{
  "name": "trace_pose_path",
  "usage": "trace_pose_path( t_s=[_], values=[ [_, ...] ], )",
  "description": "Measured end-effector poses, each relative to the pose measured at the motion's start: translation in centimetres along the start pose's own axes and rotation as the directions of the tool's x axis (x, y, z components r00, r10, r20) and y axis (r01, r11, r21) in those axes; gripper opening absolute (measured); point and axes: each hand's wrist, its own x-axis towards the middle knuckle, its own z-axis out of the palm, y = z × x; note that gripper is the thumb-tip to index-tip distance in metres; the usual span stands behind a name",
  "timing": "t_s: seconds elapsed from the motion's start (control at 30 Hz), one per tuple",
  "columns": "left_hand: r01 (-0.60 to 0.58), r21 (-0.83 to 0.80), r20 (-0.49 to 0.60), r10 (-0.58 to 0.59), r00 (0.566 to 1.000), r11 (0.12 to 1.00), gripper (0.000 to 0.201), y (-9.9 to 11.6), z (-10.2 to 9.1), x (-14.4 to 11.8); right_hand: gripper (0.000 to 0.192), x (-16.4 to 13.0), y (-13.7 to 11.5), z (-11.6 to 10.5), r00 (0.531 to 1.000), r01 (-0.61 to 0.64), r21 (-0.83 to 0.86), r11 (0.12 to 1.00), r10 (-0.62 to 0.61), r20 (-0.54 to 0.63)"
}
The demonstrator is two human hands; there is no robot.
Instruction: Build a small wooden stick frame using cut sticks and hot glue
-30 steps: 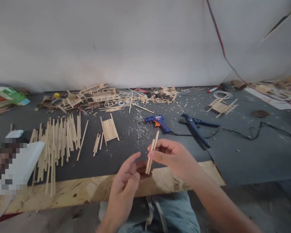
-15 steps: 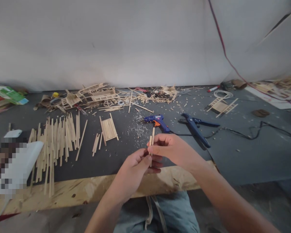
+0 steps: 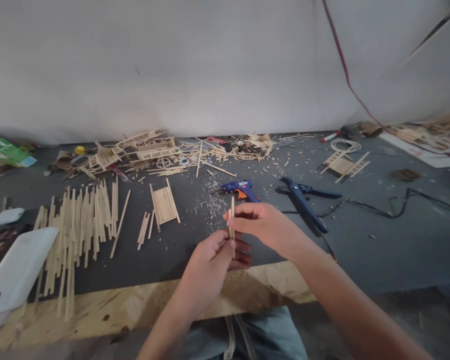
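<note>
Dark grey bench (image 3: 360, 250) meets a pale wall (image 3: 210, 65). Above its near edge stand two slim, pale wooden sticks (image 3: 232, 212), near-upright, tops uneven, pinched by the right hand (image 3: 264, 225) above and left hand (image 3: 206, 265) below, forearms converging. Mid-bench, the blue glue gun's (image 3: 240, 189) label is too small to read.

held sticks (image 3: 233, 209) partly out of sight
the left hand (image 3: 207, 257) covers some of their lower part; the right hand (image 3: 266, 224) hides the lower handle of the glue gun (image 3: 239, 188). the left edge crops the green pack (image 3: 8, 152) and white case (image 3: 20, 267), the top edge the red cord (image 3: 340, 55), the bottom both forearms (image 3: 347, 287). much in the back heap (image 3: 155, 146) is too small to tell.
</note>
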Motion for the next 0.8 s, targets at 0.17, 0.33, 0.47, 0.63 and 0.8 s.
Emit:
trace_pose_path(
  t_s=[0.17,0.33,0.47,0.63,0.8],
  values=[
    [0.001,-0.083,-0.009,-0.002,1.000,0.997,0.015,0.3,0.2,0.5,0.017,0.5,0.2,-0.3,1.000,0.021,0.010,1.000,-0.021,0.020],
    [0.075,-0.111,0.025,-0.073,0.997,0.991,0.013,0.7,0.3,0.8,0.019,0.8,0.3,-0.6,0.998,0.006,-0.020,1.000,-0.005,0.058],
    [0.069,-0.120,0.036,-0.066,0.997,0.990,0.018,0.7,0.3,1.0,0.021,0.9,0.5,-0.9,0.998,0.016,-0.023,1.000,-0.014,0.057],
    [0.091,-0.137,0.039,-0.087,0.995,0.986,0.017,0.8,0.2,1.2,0.021,1.0,0.4,-1.1,1.000,0.015,-0.046,0.999,-0.014,0.017],
    [0.086,-0.140,0.028,-0.083,0.996,0.986,0.018,0.9,0.0,1.1,0.019,1.1,0.2,-0.7,0.999,0.010,0.017,1.000,-0.010,0.033]
  ],
)
